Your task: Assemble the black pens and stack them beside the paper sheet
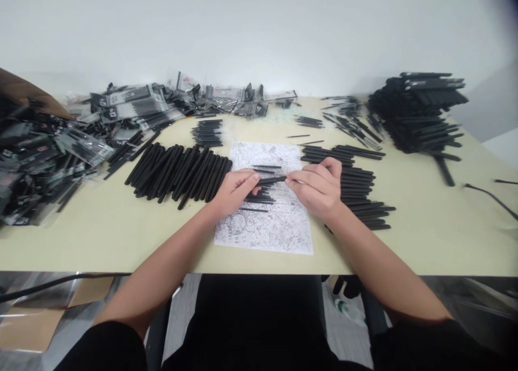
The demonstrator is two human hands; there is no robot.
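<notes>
Over a scribbled sheet of paper (pixel 267 233), my left hand (pixel 234 192) and my right hand (pixel 318 190) grip the two ends of a slim black pen (pixel 272 180). The left fingers wrap one end, while the right thumb and fingertips pinch the other. Below them, several thin black refills (pixel 261 198) lie on the paper. Thick black pen barrels (pixel 178 171) are heaped just left of my left hand. Beside my right hand is another pile of black pens (pixel 360 185). Whether the held pen is one piece or two parts cannot be made out.
Clear packets with black contents (pixel 137 101) spread along the back and left. Small bundles of thin black sticks (pixel 208 132) lie behind the paper. A tall stack of black pens (pixel 421 107) stands at the back right. A dark cable (pixel 488 194) crosses the right edge.
</notes>
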